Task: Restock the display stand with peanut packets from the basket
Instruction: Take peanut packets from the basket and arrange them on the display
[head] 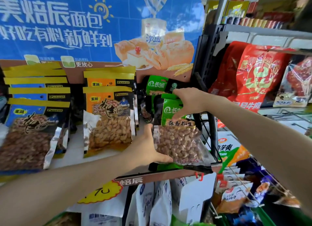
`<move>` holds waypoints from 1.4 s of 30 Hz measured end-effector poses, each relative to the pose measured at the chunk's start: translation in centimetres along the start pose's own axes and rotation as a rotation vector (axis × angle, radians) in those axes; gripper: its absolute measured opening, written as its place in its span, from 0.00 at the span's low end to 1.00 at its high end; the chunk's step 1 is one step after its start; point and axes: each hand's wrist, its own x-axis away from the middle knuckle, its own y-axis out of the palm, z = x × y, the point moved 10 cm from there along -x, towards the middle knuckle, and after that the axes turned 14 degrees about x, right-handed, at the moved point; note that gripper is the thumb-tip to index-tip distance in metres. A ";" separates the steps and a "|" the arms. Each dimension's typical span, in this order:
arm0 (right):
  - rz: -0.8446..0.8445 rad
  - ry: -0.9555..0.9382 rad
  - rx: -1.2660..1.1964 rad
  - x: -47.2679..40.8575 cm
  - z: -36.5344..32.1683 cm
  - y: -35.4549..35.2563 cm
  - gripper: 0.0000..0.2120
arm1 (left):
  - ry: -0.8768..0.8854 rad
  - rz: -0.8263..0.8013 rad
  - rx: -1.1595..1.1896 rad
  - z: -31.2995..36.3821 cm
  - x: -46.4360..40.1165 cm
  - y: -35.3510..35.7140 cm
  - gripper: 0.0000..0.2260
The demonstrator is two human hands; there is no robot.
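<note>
A green peanut packet (177, 138) leans at the right end of the display stand's shelf (74, 151). My left hand (148, 148) touches its lower left edge, thumb under the clear window. My right hand (189, 101) rests on its green top, fingers spread across the front. Further green packets (155, 84) stand behind it. Orange peanut packets (108, 119) fill the middle row and blue ones (32, 124) the left row. The basket is only glimpsed as a green rim (189, 223) at the bottom.
A blue bread poster (101, 23) backs the stand. Right of it a black upright (207, 57) bounds grey shelves with red snack bags (253, 74). White bags (152, 203) hang below the shelf, and hooked snack packs (236, 197) hang lower right. A yellow price tag (101, 192) sticks out in front.
</note>
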 end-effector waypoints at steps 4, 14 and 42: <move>0.193 -0.059 -0.090 -0.4 -0.9 -1.8 0.17 | 0.038 0.083 0.116 -0.1 -0.5 -0.5 0.44; 0.299 -0.032 -0.113 0.1 0.5 -3.3 0.36 | 0.102 0.366 -0.172 1.1 -1.3 -1.2 0.46; 0.276 -0.030 0.038 2.9 -0.1 -0.7 0.49 | -0.061 0.063 0.108 1.8 -2.1 0.9 0.52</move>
